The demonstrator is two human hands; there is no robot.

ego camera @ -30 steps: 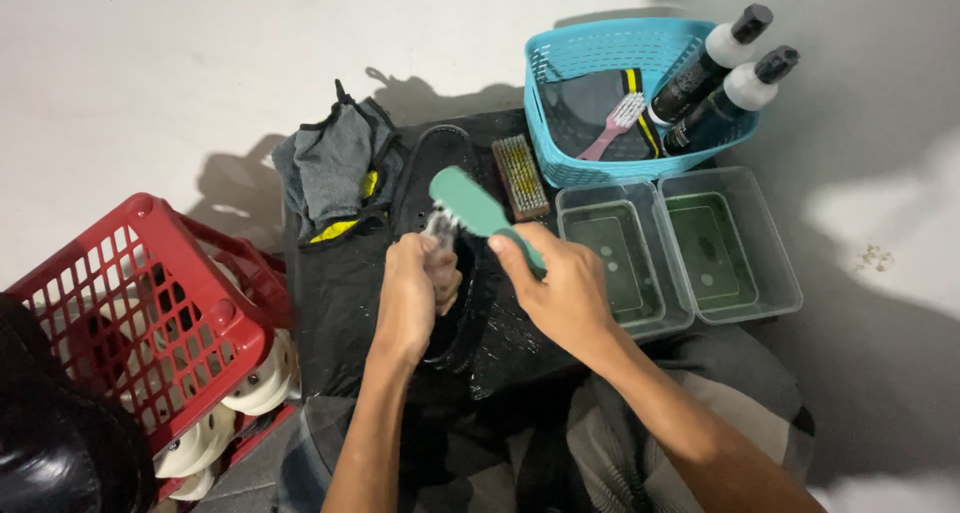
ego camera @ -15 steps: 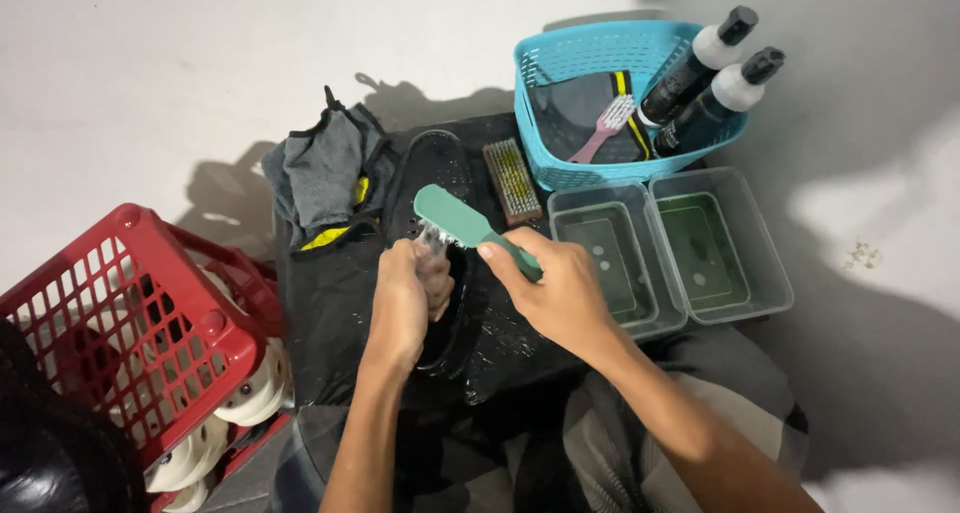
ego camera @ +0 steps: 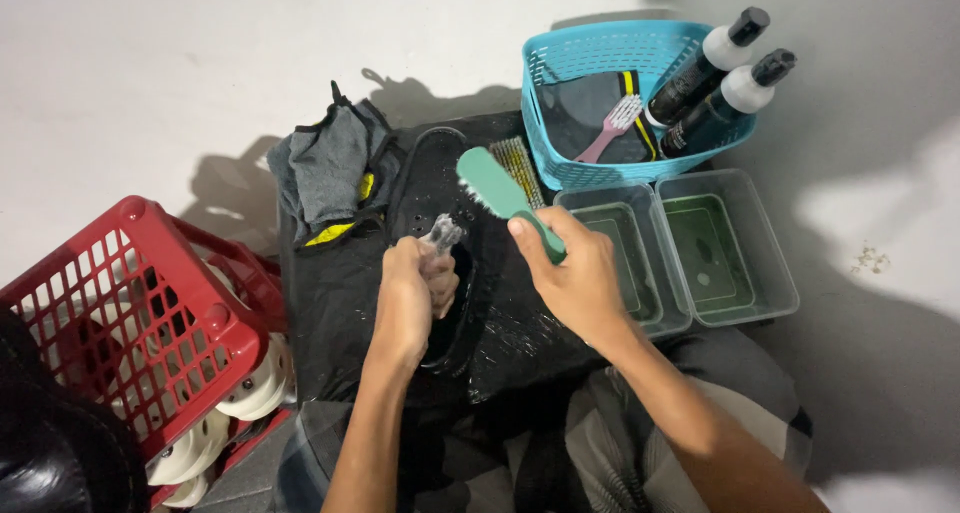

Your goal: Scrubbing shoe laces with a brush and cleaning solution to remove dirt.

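The left hand (ego camera: 415,293) is closed around the tongue of a black shoe (ego camera: 445,263), which lies on a wet black mat (ego camera: 330,313) on the floor. The right hand (ego camera: 575,278) is closed on the handle of a green brush (ego camera: 500,198), with its bristles just above the toe of the shoe. Near the far edge of the mat lie a grey cloth (ego camera: 325,173) and a turquoise basket (ego camera: 600,73) with two bottles (ego camera: 720,83). Two clear trays (ego camera: 690,253) stand just beside the right edge of the mat, and a red crate (ego camera: 130,313) is at its left edge.
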